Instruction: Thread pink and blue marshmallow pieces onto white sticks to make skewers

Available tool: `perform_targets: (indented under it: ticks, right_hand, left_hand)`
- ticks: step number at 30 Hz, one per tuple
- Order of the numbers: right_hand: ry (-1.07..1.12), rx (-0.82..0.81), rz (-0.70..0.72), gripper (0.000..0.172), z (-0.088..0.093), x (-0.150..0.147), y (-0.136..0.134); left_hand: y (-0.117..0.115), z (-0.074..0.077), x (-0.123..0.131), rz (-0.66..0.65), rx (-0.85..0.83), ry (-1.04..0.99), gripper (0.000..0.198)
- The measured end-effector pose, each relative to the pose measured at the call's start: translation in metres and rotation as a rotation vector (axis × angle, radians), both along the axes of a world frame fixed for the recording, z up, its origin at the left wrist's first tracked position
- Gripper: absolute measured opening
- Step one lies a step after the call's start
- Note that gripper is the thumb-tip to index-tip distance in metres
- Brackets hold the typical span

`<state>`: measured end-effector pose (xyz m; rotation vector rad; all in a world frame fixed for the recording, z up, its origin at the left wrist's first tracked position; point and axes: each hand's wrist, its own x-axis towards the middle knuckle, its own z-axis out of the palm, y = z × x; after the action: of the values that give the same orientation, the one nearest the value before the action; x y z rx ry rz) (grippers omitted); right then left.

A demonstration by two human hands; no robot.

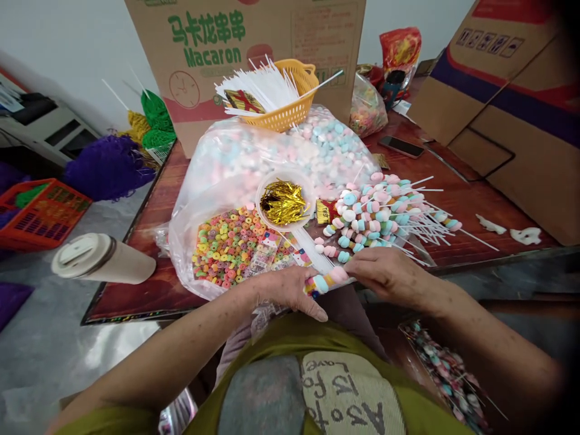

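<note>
Low at the table's front edge, a candy skewer [322, 283] with pink and blue marshmallows and colourful pieces lies between my hands. My left hand [292, 291] is closed round its left end, thumb stretched along the near side. At the pink end, the bent fingers of my right hand [385, 275] pinch together; the stick there is mostly hidden. Just beyond lies a pile of finished-looking marshmallow skewers [376, 211] with white sticks. Beyond my left hand, a bag holds fruit-coloured candy rings [226, 248]. A white bowl [259, 202] of gold twist ties [285, 201] rests between them.
A large bag of marshmallows [335, 142] carries a yellow basket [294, 115] of white sticks. Cardboard boxes [154, 54] stand behind and at right. A lidded cup [122, 261] lies at the left edge, a phone [401, 147] at the back right. More skewers [446, 374] sit low right.
</note>
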<state>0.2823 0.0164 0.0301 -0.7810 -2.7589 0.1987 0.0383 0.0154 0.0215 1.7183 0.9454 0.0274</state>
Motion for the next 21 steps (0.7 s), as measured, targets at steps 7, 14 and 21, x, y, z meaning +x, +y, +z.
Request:
perform_targets:
  ticks: [7, 14, 21]
  right_hand:
    - [-0.056, -0.344, 0.009, 0.021, 0.000, -0.005, -0.004]
    - [-0.024, -0.292, -0.053, 0.020, -0.019, -0.017, -0.003]
    - [0.143, -0.039, 0.045, 0.018, -0.008, -0.007, 0.003]
  left_hand:
    - [-0.012, 0.009, 0.010, -0.065, 0.514, 0.359, 0.054]
    - [-0.007, 0.005, 0.018, -0.079, 0.434, 0.154, 0.092]
    - [0.018, 0.012, -0.035, -0.182, -0.367, 0.023, 0.062]
